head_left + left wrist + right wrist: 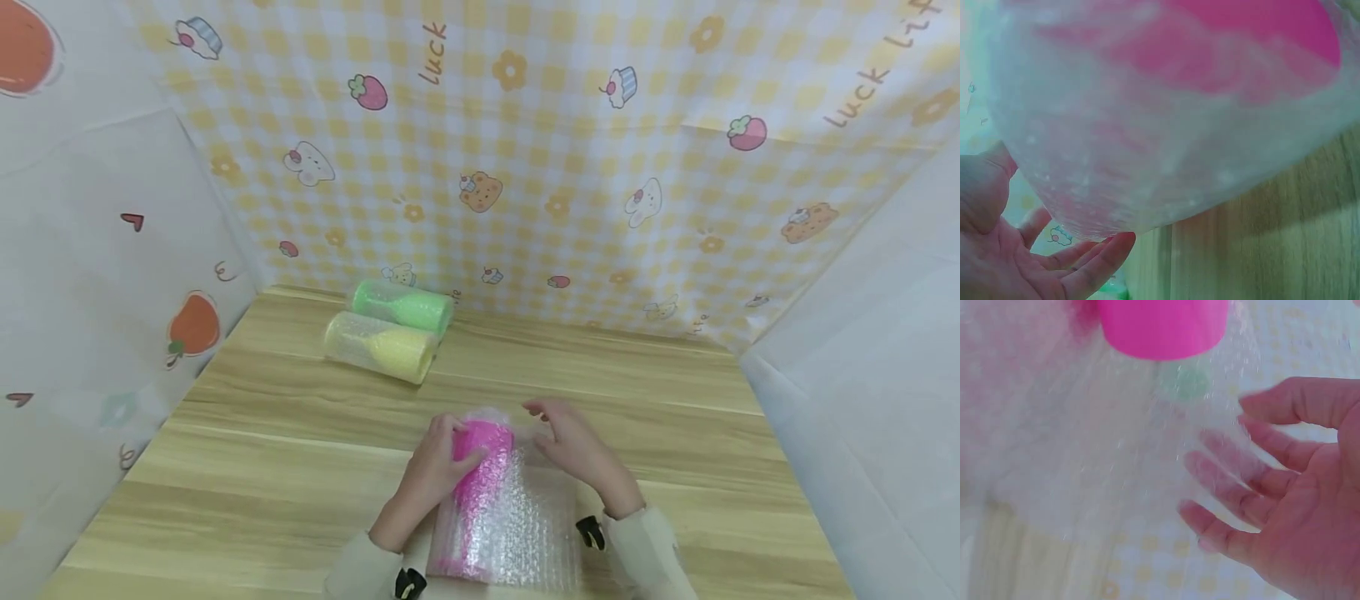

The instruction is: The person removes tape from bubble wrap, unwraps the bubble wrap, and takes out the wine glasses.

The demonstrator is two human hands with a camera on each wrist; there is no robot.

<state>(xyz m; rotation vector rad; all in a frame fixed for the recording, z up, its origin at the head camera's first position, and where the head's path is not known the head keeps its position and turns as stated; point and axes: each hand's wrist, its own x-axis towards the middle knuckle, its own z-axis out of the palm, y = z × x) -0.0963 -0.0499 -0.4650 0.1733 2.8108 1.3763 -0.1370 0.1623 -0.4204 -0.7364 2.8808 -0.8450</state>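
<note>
A bright pink goblet [487,442] lies on a sheet of bubble wrap [543,533], its stem and foot pointing toward the person. Part of the wrap covers it. My left hand [437,457] holds the goblet by its bowl through the wrap, thumb across the top. In the left wrist view, the fingers of that hand [1041,250] lie along the wrap's curved edge. My right hand [572,440] is at the wrap's far right edge, thumb and fingers spread apart. In the right wrist view, some fingertips [1216,478] show through the clear sheet.
A yellow goblet [397,350] and a green goblet [412,308], each rolled in bubble wrap, lie side by side at the back left of the wooden table [300,425]. Behind the table hangs a yellow checked cloth [525,150]; pale cloth walls stand at both sides.
</note>
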